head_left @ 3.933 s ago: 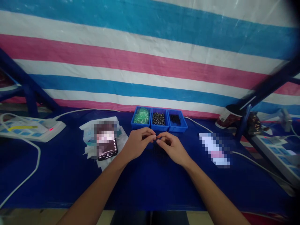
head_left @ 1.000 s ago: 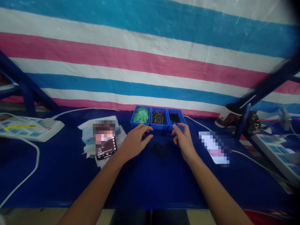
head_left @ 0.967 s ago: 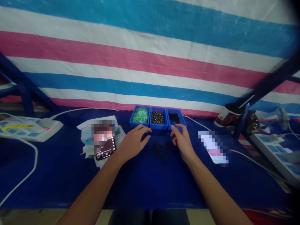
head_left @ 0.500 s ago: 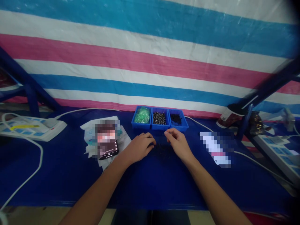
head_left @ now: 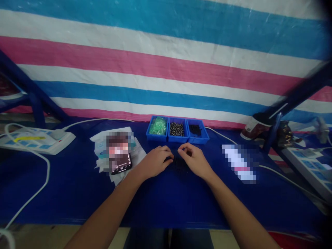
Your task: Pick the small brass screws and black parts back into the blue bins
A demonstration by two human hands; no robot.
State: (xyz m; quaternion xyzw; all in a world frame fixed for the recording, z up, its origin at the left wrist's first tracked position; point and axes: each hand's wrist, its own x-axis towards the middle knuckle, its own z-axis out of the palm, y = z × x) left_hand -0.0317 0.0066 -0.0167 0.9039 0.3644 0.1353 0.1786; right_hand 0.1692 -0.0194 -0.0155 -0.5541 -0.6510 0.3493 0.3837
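Observation:
My left hand [head_left: 158, 161] rests low over the blue table, thumb and fingertips brought together in a pinch. Facing it, my right hand [head_left: 195, 160] also pinches with thumb and forefinger. Anything between either set of fingertips is too small to make out. Beneath and between the hands lies a loose patch of small black pieces [head_left: 181, 166]. Just beyond them stand three blue bins in a row: the left bin [head_left: 157, 137] has clear green pieces [head_left: 158, 126], the middle bin [head_left: 177, 139] small shiny metal parts [head_left: 176, 129], the right bin [head_left: 198, 140] black pieces [head_left: 195, 130].
A lit phone [head_left: 121, 167] lies on white plastic packaging [head_left: 100, 143] at left. Another phone-like screen [head_left: 238, 164], blurred out, lies at right. White power strips [head_left: 58, 147] and cables edge both sides. A dark cup [head_left: 255, 128] stands back right, before a striped sheet [head_left: 166, 65].
My right hand has shifted slightly left, bringing its fingertips closer to my left hand. My left hand stays almost in place. The view has tilted a little.

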